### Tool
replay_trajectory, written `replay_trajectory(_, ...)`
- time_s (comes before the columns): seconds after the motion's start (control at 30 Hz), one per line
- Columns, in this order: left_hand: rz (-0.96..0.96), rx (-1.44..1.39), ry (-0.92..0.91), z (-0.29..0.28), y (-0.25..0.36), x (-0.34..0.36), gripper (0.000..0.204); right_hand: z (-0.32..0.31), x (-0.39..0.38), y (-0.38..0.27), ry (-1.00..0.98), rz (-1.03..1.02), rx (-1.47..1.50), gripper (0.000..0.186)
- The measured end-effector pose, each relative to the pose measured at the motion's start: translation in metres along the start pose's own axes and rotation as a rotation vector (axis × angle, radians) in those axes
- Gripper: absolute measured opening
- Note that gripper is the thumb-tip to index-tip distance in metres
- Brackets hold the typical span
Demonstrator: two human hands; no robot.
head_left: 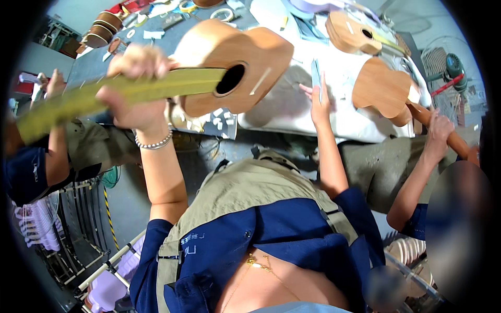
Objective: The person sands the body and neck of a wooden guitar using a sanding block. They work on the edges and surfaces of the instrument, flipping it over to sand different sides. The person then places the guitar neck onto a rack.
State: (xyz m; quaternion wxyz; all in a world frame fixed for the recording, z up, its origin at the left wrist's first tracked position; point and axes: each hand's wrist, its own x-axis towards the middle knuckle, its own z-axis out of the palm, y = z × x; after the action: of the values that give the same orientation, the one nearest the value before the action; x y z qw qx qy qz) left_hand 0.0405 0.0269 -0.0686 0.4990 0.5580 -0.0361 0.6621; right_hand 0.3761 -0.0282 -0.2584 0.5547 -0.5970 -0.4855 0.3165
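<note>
My left hand (138,88), with a beaded bracelet at the wrist, is closed around the neck of an unfinished wooden ukulele (269,49). The ukulele is lifted above the bench, its sound hole and bare bridge mark facing me. Yellow-green tape (193,81) covers the fretboard, and the head end is blurred at the left rim. My right hand (321,99) is raised over the white bench cover, apart from the ukulele. Between its thumb and fingers stands a thin, flat, light blue-grey piece (316,75), seen nearly edge-on; its kind is unclear.
At right, a co-worker's hand (441,128) grips the neck of another ukulele (381,86). A further ukulele (347,34) lies on the bench behind. Another person's arm (56,151) is at left. Tape rolls (223,14) and scraps lie on the dark bench (162,44). A fan (454,67) stands far right.
</note>
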Motion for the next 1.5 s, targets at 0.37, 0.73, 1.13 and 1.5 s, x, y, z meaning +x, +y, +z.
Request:
replay_trajectory(0.37,-0.04,0.221,-0.122,0.067,-0.039,0.018,0.041,0.062,-0.004,-0.189,-0.228,-0.855,-0.89,0.058)
replay_trajectory(0.73,0.053,0.096,0.077,0.05,-0.03,0.009,0.033,0.045,0.008,-0.207,-0.379,-0.901,-0.895,0.067)
replay_trajectory(1.13,-0.044,0.113,0.222,0.009,0.006,-0.023,0.046,0.051,0.033,-0.09,-0.424,-0.62,-0.921,0.09)
replay_trajectory(1.5,-0.058,0.051,0.142,0.038,-0.005,-0.015,0.026,0.036,0.011,-0.07,-0.27,-0.545,-0.736,0.108)
